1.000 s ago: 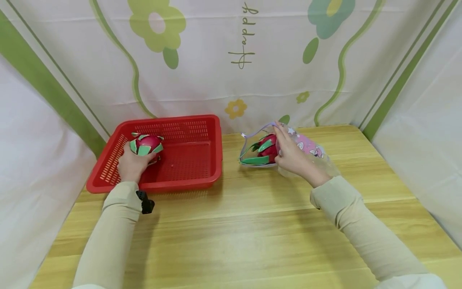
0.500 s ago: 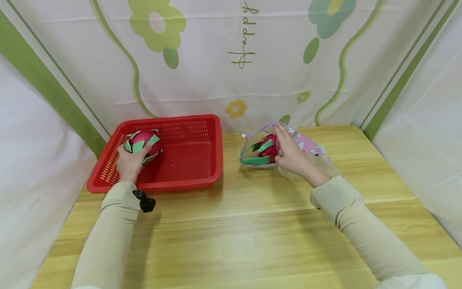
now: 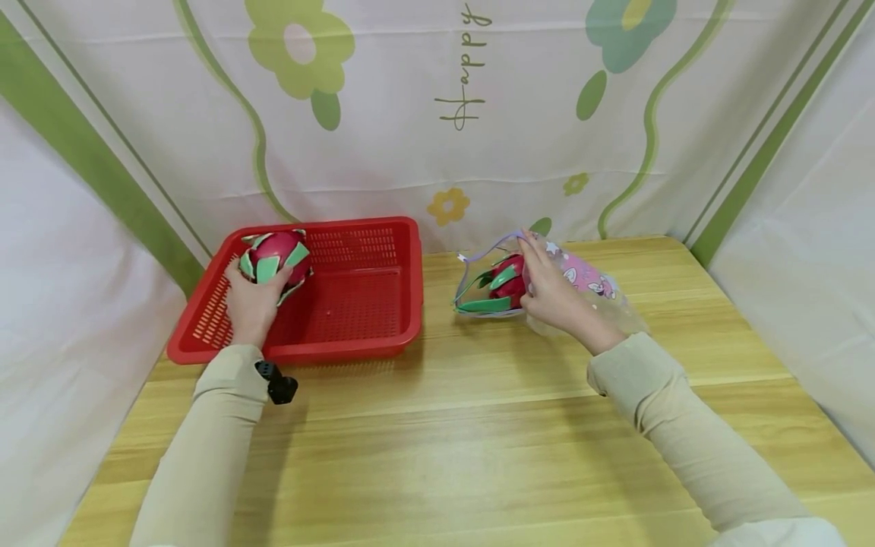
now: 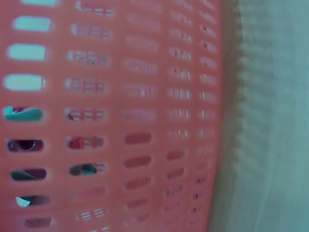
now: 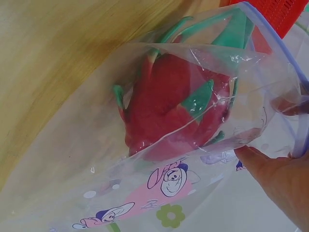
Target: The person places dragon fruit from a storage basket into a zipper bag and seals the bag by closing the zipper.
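Note:
My left hand [image 3: 252,308] grips a pink dragon fruit [image 3: 276,255] with green scales, over the left part of the red plastic basket [image 3: 345,349]. In the left wrist view the slotted basket wall [image 4: 111,101] fills most of the picture, and bits of the fruit show through its holes. My right hand [image 3: 555,295] pinches the purple-edged mouth of a clear zip bag [image 3: 592,279] with pink cartoon print, holding it open toward the basket. A second dragon fruit [image 5: 178,106] lies inside the bag, its long green scales at the opening.
Everything stands on a wooden table [image 3: 437,456]. Behind it hangs a white curtain [image 3: 383,137] with printed flowers, and white cloth closes off both sides. A black wrist camera [image 3: 276,382] sits on the left sleeve, near the basket's front rim.
The left hand has lifted the dragon fruit a little and turned it within the basket area. The right hand and the bag have stayed in place.

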Action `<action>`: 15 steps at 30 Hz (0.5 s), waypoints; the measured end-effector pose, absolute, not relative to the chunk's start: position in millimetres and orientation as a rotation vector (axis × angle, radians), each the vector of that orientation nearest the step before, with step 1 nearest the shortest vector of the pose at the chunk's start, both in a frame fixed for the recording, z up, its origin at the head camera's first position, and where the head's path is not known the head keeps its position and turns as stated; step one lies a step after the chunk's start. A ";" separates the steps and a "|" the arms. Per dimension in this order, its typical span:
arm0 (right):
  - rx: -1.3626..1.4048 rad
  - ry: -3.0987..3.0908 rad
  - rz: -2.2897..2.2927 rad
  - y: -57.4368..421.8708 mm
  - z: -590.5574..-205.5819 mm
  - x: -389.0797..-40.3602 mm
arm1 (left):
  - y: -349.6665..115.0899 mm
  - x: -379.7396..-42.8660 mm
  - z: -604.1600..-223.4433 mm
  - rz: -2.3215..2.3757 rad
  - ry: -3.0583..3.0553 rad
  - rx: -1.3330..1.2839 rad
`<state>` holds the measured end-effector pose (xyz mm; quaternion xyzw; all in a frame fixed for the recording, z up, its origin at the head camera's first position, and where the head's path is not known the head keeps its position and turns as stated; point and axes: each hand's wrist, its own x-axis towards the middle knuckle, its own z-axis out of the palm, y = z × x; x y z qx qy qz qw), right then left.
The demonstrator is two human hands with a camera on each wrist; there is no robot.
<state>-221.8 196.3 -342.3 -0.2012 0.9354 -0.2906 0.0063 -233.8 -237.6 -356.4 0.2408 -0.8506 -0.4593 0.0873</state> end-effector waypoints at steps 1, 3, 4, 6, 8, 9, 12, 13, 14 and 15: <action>-0.630 2.927 -0.910 196.4 -342.2 -221.7 | -236.4 -233.9 -355.7 -1.373 -2.522 0.714; -0.631 2.929 -0.912 196.4 -342.3 -221.7 | -234.0 -234.4 -355.0 -1.377 -2.498 0.706; -0.632 2.930 -0.912 196.2 -342.4 -221.7 | -232.8 -234.6 -354.6 -1.375 -2.488 0.701; -0.633 2.933 -0.912 196.2 -342.9 -221.7 | -229.8 -234.9 -353.9 -1.366 -2.463 0.682; -0.634 2.935 -0.910 196.0 -343.1 -221.7 | -227.1 -235.3 -353.2 -1.370 -2.437 0.661; -0.632 2.935 -0.910 195.9 -343.2 -221.7 | -225.5 -235.4 -352.7 -1.372 -2.426 0.650; -0.627 2.934 -0.911 196.1 -343.1 -221.4 | -220.1 -235.6 -350.4 -1.400 -2.398 0.611; -0.624 2.935 -0.911 196.3 -343.0 -221.4 | -218.0 -235.5 -349.5 -1.410 -2.390 0.595; -0.624 2.936 -0.909 196.4 -342.9 -221.4 | -215.6 -235.3 -348.6 -1.419 -2.381 0.577; -0.622 2.939 -0.905 196.7 -342.8 -221.4 | -213.0 -235.1 -347.7 -1.428 -2.374 0.562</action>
